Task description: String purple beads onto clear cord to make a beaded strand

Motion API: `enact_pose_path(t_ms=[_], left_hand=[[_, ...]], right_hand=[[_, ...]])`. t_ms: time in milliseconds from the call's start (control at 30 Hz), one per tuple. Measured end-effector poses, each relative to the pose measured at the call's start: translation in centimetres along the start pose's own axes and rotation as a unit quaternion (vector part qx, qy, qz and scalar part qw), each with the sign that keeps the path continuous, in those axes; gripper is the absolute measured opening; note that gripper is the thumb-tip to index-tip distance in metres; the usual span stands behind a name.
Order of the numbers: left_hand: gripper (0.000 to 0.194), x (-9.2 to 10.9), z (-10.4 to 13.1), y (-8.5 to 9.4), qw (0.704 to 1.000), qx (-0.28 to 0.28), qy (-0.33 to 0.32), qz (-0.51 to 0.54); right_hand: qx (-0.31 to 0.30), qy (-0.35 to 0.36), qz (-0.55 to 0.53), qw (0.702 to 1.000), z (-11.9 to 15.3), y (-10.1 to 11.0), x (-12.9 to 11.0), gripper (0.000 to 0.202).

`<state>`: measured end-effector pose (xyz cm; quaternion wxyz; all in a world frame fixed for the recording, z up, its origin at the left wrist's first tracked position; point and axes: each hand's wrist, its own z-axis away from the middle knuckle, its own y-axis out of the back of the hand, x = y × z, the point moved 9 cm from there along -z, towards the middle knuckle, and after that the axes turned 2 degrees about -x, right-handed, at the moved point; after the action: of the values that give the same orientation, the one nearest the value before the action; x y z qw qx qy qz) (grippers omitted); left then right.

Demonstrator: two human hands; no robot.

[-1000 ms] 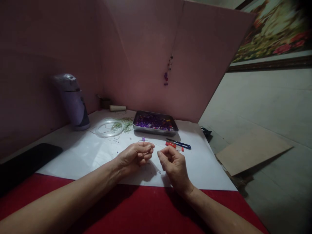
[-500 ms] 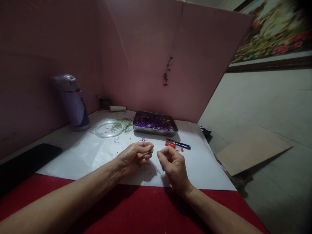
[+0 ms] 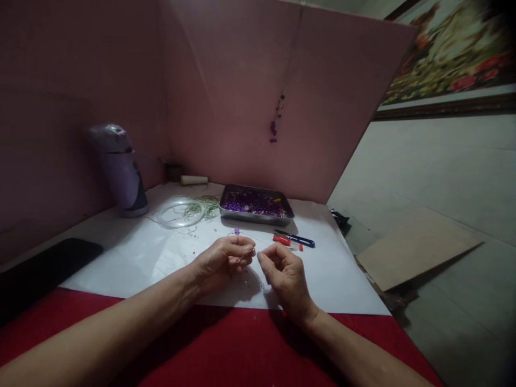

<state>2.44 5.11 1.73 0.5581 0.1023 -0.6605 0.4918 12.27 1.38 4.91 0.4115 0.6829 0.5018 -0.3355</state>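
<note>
Over the white sheet [image 3: 342, 279], my left hand [image 3: 228, 258] has its thumb and forefinger pinched, with a tiny reddish thing showing at the tips, too small to name. Close on its right, my right hand [image 3: 287, 274] pinches too; what lies between those fingertips I cannot make out. A small gap separates the two pinches. Just behind the left hand, a small purple piece [image 3: 237, 231] rests on the sheet near a thin line. Behind the right hand lie dark blue thread snips [image 3: 300, 238] and a red-capped clear tube [image 3: 282, 240].
A metal tray [image 3: 258, 219] of purple beads stands behind the hands. To its left are a clear plastic ring [image 3: 161, 215] and tangled green thread [image 3: 209, 207]. A lilac bottle [image 3: 124, 180] stands at left, a black object [image 3: 52, 269] nearer. A beaded strand [image 3: 274, 129] hangs at the back.
My right hand has come slightly left, narrowing the gap to my left fingertips. The tiny reddish thing now shows more plainly at the left pinch. The things on the sheet look unmoved.
</note>
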Motion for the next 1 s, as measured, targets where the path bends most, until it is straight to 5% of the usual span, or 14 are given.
enact_pose_path(t_ms=[233,533,733,1000], left_hand=[[0.011,-0.3,0.1,-0.5,0.999,-0.032,0.006,-0.043],[0.021,0.8,0.3,1.2,0.987,0.09,-0.032,-0.125],[0.024,2.0,0.6,0.8,0.986,0.083,-0.081,-0.122],[0.023,2.5,0.8,0.2,0.978,0.08,-0.111,-0.155]], right_hand=[[-0.009,-0.005,0.001,1.0,0.0,-0.1,0.2,0.021],[0.0,-0.022,0.006,1.0,0.0,0.2,0.7,0.028],[0.049,-0.045,-0.044,0.997,-0.3,1.1,1.2,0.028],[-0.04,-0.082,-0.165,0.982,-0.6,-0.7,1.0,0.027]])
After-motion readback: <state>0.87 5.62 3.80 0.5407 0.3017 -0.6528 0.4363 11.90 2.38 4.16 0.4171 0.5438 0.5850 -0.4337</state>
